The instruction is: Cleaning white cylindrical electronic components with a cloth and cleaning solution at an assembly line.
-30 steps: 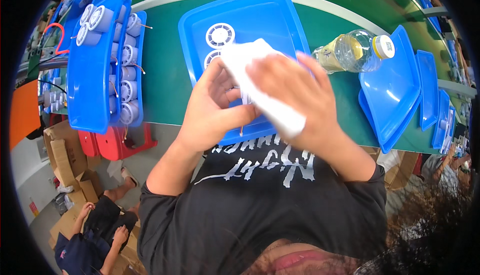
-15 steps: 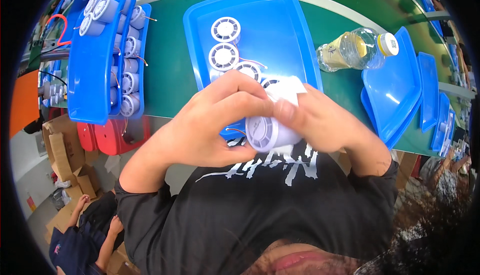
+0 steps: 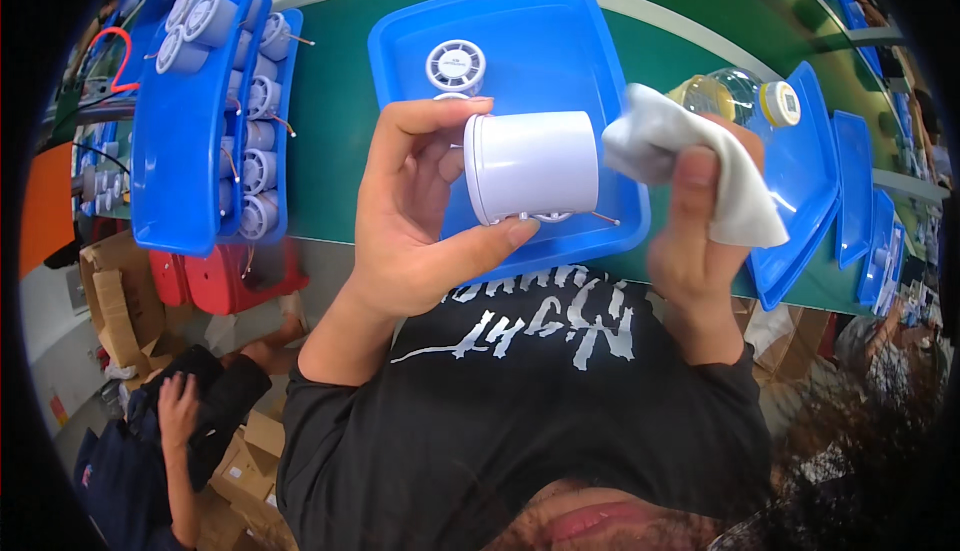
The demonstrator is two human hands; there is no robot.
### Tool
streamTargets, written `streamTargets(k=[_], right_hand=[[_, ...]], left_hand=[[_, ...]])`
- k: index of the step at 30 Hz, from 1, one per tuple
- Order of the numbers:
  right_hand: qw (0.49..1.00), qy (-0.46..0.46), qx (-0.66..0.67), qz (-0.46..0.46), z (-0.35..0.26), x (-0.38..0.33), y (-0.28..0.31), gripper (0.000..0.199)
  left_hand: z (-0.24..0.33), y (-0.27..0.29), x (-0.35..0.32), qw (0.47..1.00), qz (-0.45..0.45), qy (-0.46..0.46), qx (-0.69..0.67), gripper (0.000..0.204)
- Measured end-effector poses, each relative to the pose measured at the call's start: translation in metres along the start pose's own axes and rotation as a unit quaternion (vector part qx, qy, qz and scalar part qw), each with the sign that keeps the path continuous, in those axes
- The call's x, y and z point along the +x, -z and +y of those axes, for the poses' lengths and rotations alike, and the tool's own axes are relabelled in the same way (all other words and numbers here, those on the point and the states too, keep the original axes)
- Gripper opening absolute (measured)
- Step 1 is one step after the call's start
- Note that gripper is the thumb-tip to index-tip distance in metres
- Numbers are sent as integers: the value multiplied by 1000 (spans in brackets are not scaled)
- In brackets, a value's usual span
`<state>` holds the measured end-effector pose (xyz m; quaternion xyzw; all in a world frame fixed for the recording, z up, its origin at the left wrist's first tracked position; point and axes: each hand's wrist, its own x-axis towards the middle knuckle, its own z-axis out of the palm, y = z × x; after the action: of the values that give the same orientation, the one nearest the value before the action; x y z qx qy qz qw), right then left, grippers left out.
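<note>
My left hand (image 3: 405, 216) grips a white plastic cylinder (image 3: 540, 166) at its left end, thumb below and fingers above. The cylinder lies on its side in the air over a blue tray (image 3: 628, 221), its smooth wall facing up. In my right hand (image 3: 690, 241) a crumpled white cloth (image 3: 700, 146) is pinched between thumb and fingers, apart from the cylinder on its right. Behind my left hand, a white round unit (image 3: 456, 67) with a slotted face stands in the tray. Other units there are mostly hidden by the cylinder; a thin wire shows beneath it.
Stacked blue trays (image 3: 180, 151) at the left hold several similar units (image 3: 260, 171) with wires sticking out. A clear bottle (image 3: 735, 96) with a yellow-white cap lies at the right, beside more blue trays (image 3: 800, 186). Red stools (image 3: 225, 276), cardboard boxes and another person (image 3: 175, 421) are at lower left.
My hands have moved apart: the cloth has left the cylinder and gone right. The cylinder is now raised and turned side-on in my left hand. The other person has shifted.
</note>
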<state>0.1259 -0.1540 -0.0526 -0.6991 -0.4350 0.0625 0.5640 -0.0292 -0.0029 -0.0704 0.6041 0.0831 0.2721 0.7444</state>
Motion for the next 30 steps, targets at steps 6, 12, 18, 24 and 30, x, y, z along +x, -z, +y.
streamTargets(k=[6,12,18,24,30], right_hand=[[952,-10,265,-155,8,2,-12,70],[983,15,106,-148,10,-6,-16,29],[885,-269,357,-131,5,-4,-18,33],[986,30,138,-91,14,-9,-12,22],[982,165,74,-45,17,-17,-15,22]], left_hand=[[-3,-6,6,999,34,22,-28,66],[1,-9,6,998,25,59,-5,64],[11,0,12,852,-49,-231,467,57],[-2,-2,9,944,-52,-158,283,70],[8,-14,-2,999,-20,8,37,74]])
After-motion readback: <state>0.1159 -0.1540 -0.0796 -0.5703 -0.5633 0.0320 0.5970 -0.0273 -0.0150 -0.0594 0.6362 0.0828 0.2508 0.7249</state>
